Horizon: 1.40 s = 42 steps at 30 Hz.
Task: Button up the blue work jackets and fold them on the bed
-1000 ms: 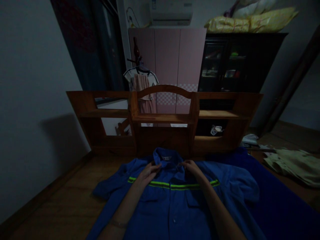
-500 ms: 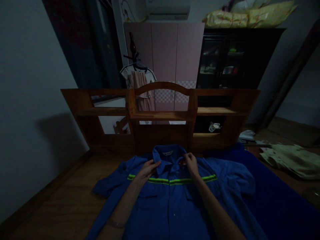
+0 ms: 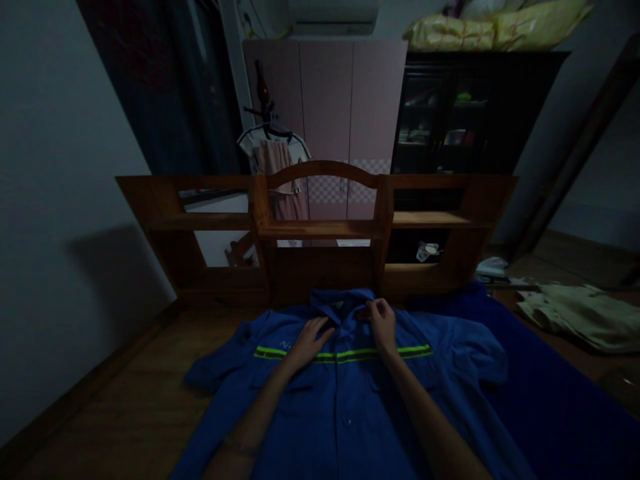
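Note:
A blue work shirt (image 3: 313, 420) with a yellow-green chest stripe (image 3: 417, 351) lies spread out, front up, its collar (image 3: 320, 298) toward the headboard. My left hand (image 3: 309, 343) rests flat on the left chest just below the collar, fingers stretched out and apart. On the other side, my right hand (image 3: 383, 327) has its fingers closed in a pinch at the collar's right edge. A small dark reddish patch shows beside those fingertips, too dim to name. The left sleeve lies out on the wood, the right one over dark blue cloth.
A wooden headboard with shelves (image 3: 320, 230) stands just beyond the collar. Dark blue cloth (image 3: 540, 407) covers the bed's right side over wooden boards (image 3: 125, 373). Pale green cloth (image 3: 580, 313) lies farther right. A white wall (image 3: 75, 200) rises at the left.
My left hand has let go of the collar's left side and moved down right onto the chest. The collar has folded lower, covering most of its label. My right hand stays at the collar.

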{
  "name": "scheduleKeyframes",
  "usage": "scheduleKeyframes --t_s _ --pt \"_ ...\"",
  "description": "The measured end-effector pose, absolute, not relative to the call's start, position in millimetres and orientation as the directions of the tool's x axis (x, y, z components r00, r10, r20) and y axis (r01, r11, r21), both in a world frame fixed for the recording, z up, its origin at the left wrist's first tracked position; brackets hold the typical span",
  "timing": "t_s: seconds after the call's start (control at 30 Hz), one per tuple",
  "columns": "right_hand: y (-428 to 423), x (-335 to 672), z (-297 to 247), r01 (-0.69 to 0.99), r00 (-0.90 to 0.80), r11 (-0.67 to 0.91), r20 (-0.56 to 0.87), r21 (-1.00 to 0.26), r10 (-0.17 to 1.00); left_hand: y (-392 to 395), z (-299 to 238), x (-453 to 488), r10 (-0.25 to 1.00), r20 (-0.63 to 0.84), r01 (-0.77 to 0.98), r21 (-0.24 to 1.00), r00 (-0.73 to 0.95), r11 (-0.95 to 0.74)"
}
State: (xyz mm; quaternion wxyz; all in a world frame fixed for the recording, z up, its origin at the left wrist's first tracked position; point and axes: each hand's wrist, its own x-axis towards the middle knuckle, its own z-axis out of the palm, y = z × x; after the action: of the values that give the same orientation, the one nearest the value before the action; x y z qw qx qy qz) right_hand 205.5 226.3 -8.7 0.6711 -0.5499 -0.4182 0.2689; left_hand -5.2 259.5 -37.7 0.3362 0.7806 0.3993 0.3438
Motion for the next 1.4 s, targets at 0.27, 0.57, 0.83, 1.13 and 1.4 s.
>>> scheduleKeyframes --t_s 0.27,0.57,0.83,1.13,1.4 --pt "234.4 204.2 -28.1 0.261 0.356 0.155 0.244 -0.953 0.902 265.4 -42.2 -6.4 0.843 0.280 0.433 0.758 0.459 -0.488" --pt "235.5 198.1 -42.1 0.451 0.177 0.222 0.331 -0.864 0.927 260.4 -42.7 -7.4 0.765 0.375 0.494 0.597 0.524 -0.631" --pt "237.9 200.9 -45.8 0.576 0.164 0.284 0.449 -0.767 0.878 277.9 -18.4 -68.6 0.819 0.552 0.751 0.471 0.158 -0.463" --pt "245.1 205.3 -57.2 0.574 0.180 0.300 0.474 -0.762 0.862 276.4 -5.5 -234.7 0.991 0.114 0.805 0.580 0.071 -0.125" --pt "241.5 210.0 -57.5 0.563 0.165 0.316 0.478 -0.763 0.862 269.6 -4.5 -224.5 0.997 0.011 0.677 0.735 -0.074 0.042"
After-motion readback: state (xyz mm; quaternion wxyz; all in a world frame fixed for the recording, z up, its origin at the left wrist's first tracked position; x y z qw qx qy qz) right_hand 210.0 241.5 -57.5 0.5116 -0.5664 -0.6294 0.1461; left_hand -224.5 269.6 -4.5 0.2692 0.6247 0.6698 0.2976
